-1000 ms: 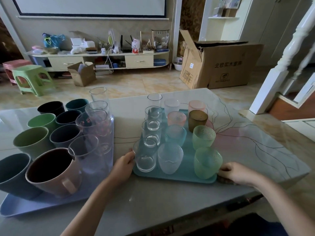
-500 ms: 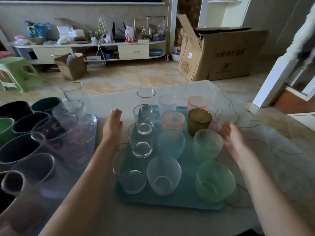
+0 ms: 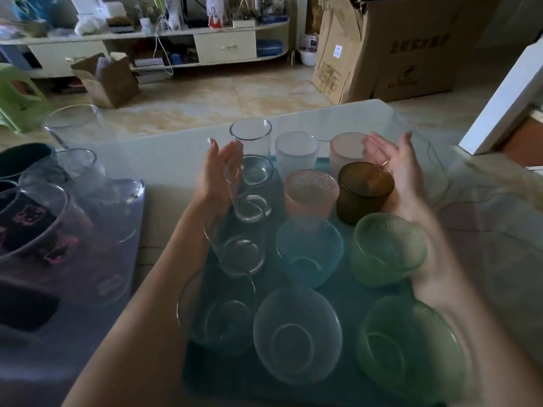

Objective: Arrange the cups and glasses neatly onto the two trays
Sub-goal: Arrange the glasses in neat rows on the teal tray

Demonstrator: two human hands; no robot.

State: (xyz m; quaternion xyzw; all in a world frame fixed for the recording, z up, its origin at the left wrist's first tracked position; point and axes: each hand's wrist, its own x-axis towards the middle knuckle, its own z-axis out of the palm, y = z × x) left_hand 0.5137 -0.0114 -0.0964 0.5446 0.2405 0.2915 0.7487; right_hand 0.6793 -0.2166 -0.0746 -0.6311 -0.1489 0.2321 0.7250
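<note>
Neither grip is holding anything: the left hand [image 3: 216, 174] is standing on edge with fingers straight and loosely spread, palm facing inward beside the column of clear glasses, and the right hand [image 3: 395, 168] is mirroring it with fingers spread, palm facing the amber glass [image 3: 364, 192]. Whether the left fingers are brushing the clear tumbler [image 3: 255, 171] is hard to tell through the blur.

Between the hands, the teal tray [image 3: 346, 292] is sitting on the pale counter [image 3: 173, 160] and carrying rows of glasses, all upright. Clear glasses are lining its left side, the tallest [image 3: 251, 136] standing at the far end. A frosted white glass [image 3: 296, 154] and a frosted pink glass [image 3: 345, 151] are standing along the back, a textured pink glass [image 3: 311, 192] is sitting just beside the amber one, a blue glass [image 3: 308, 251] and a green glass [image 3: 388, 248] are following, and a frosted clear bowl-shaped glass [image 3: 296, 333] and another green glass [image 3: 408, 345] are sitting nearest.

To the left, a lavender tray [image 3: 38, 368] is holding large clear cups [image 3: 76, 171] and dark mugs [image 3: 23, 157]. A big cardboard box [image 3: 411, 51] is standing on the floor beyond.
</note>
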